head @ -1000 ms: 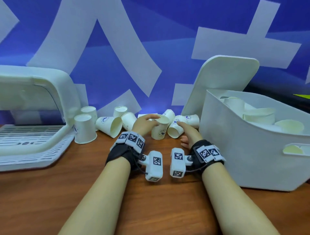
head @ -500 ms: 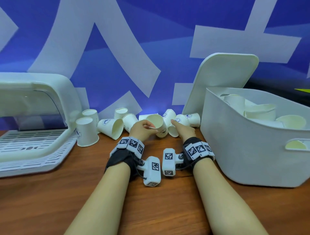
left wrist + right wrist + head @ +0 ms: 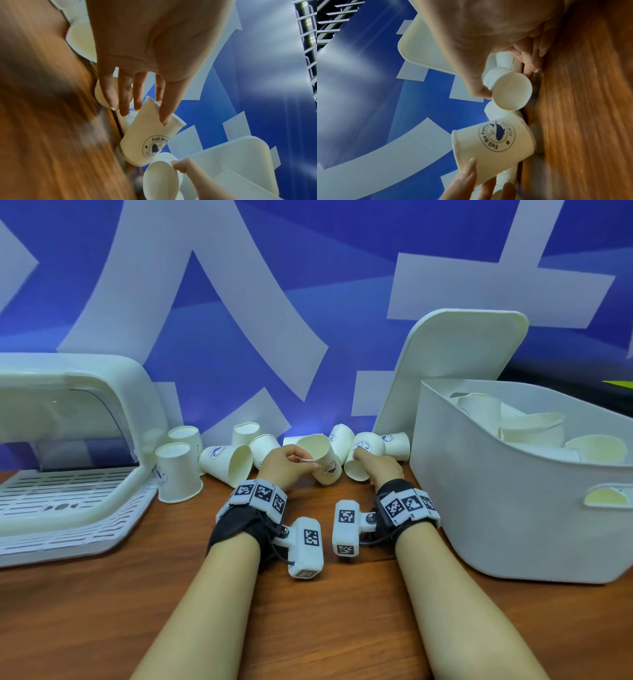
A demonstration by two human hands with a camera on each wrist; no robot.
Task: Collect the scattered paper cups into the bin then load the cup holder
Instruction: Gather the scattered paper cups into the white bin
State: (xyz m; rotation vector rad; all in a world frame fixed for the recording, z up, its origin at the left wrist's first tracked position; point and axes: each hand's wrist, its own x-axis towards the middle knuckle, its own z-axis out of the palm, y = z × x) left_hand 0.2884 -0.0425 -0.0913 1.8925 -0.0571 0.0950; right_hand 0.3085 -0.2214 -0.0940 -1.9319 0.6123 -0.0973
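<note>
Two cups now gripped: left hand has lifted its cup clear of the table; right hand pinches a tipped cup by the rim. Bin transfer looks next.

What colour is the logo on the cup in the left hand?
Dark blue on the white cup held by the left hand; clearest in the right wrist view.

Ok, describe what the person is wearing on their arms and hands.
Both forearms are bare, with no sleeves or gloves. The left hand and the right hand each have a black strap around the wrist, topped by a band of white blocks printed with black square codes. A white boxy camera housing, also code-marked, hangs off each strap on a small bracket, with a thin black cable.
</note>
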